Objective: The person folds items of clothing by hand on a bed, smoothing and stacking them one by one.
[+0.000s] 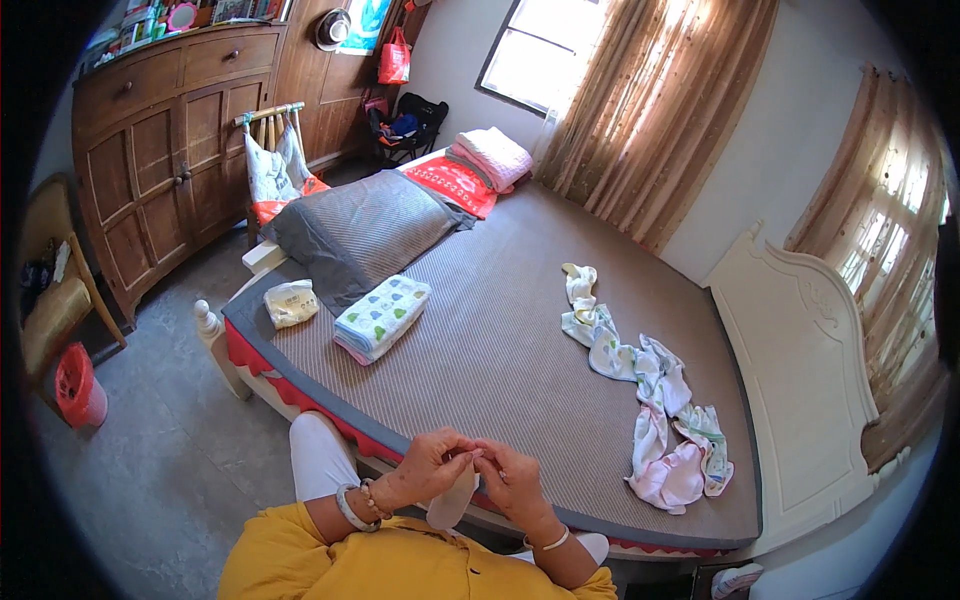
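Note:
Above the near edge of the bed, my left hand [428, 468] and my right hand [512, 482] meet with their fingertips pinched together. Between them they grip a small pale cloth piece [455, 503], which hangs down in front of my yellow top; its exact kind is hard to make out. Farther right on the bed lies a loose trail of small baby clothes [612, 358], in white, yellow and green, ending in a crumpled pink garment [670, 480]. To the left rests a folded stack of cloths [382, 318] with a leaf-like green and blue pattern.
A soft yellowish package [291, 304] sits near the bed's left corner. A grey cover [365, 225] and a pink pillow [492, 158] lie toward the far end. The white headboard [790, 390] rises at right. A red bin [80, 385] stands on the floor by a chair.

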Demonstrator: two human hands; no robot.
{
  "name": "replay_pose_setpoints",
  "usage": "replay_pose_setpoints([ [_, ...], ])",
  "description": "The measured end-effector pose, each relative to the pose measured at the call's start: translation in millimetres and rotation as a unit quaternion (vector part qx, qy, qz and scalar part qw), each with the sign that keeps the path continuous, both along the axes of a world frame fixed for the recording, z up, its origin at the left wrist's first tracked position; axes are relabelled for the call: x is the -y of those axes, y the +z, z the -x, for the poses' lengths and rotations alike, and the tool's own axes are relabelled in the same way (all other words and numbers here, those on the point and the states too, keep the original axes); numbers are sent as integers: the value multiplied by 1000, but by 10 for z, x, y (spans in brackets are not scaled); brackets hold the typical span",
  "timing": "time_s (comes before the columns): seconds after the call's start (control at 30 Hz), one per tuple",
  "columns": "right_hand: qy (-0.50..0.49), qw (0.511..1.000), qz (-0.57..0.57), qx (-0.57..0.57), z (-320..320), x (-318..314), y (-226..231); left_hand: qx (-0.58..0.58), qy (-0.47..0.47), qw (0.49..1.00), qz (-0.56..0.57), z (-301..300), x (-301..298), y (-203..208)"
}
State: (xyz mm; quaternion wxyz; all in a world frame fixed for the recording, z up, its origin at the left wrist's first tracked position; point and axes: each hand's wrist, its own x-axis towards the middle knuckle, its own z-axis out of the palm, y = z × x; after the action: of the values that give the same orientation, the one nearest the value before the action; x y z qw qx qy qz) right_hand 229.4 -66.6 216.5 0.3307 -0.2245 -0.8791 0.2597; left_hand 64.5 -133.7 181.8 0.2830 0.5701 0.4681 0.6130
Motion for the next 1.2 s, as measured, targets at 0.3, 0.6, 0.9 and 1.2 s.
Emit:
replay_pose_setpoints([
  [0.3,-12,999,42,10,-14,12,-23,-49,-23,999,6,23,5,-10],
  [0.6,2,999,-21,40,-83,-5,-7,-20,-11,999,-29,-4,-10,-26],
  [0.9,41,998,-42,5,-104,-21,-13,-59,-56,996,-42,-23,6,25],
  [1.2,-15,998,23,-59,-169,-41,95,-167,56,984,-6,134,78,-371],
])
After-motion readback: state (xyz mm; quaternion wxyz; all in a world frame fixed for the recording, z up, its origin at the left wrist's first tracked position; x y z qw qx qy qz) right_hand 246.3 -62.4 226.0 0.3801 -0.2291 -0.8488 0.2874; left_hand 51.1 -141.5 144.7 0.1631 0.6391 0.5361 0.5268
